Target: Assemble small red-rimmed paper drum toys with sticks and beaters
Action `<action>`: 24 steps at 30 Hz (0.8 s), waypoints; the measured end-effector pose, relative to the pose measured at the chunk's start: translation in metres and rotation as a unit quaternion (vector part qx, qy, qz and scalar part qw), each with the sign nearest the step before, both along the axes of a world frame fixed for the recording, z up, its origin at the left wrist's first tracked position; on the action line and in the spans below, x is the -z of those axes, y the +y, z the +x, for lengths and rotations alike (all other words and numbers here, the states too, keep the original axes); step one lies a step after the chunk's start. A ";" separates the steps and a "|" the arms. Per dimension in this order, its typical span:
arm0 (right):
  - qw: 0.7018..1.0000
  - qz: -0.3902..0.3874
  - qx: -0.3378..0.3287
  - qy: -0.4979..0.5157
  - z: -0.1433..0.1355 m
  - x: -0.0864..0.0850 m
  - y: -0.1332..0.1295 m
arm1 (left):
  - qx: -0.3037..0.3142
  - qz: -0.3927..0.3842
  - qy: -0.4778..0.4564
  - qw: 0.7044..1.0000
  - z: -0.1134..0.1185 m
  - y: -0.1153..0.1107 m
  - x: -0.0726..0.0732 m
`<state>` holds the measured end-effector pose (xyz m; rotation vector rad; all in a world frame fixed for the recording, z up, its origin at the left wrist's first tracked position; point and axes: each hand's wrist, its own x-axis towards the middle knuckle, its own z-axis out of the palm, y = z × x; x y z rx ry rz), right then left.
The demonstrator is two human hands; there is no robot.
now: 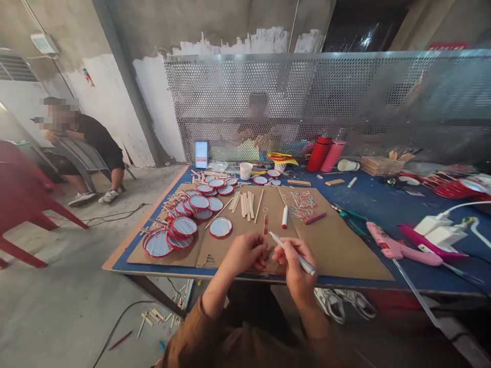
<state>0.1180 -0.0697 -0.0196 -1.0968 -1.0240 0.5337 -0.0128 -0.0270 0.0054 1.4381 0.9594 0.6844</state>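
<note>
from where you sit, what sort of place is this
Probably a small craft workshop: a pink glue gun and wooden sticks share the table with many red-rimmed discs.

Slim wooden stick (265,225) with red patches; slanted white pen (277,240), tip near the stick

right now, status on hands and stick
Left hand holds red-marked stick. Right hand grips white pen, tip near stick. Red-and-white marker on cardboard beyond.

Blue-topped table (364,202) bearing a brown cardboard sheet (345,248), red bottle (319,155), pink bottle (333,157) and pink glue gun (393,248)
</note>
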 end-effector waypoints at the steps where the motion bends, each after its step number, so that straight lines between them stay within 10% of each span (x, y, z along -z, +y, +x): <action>1: 1.000 0.001 0.004 -0.011 -0.001 0.000 -0.001 | -0.002 -0.001 0.005 1.000 0.000 0.000 0.000; 24: 0.994 0.006 0.003 -0.107 -0.003 -0.006 -0.008 | -0.006 0.022 0.011 1.000 -0.002 -0.001 -0.001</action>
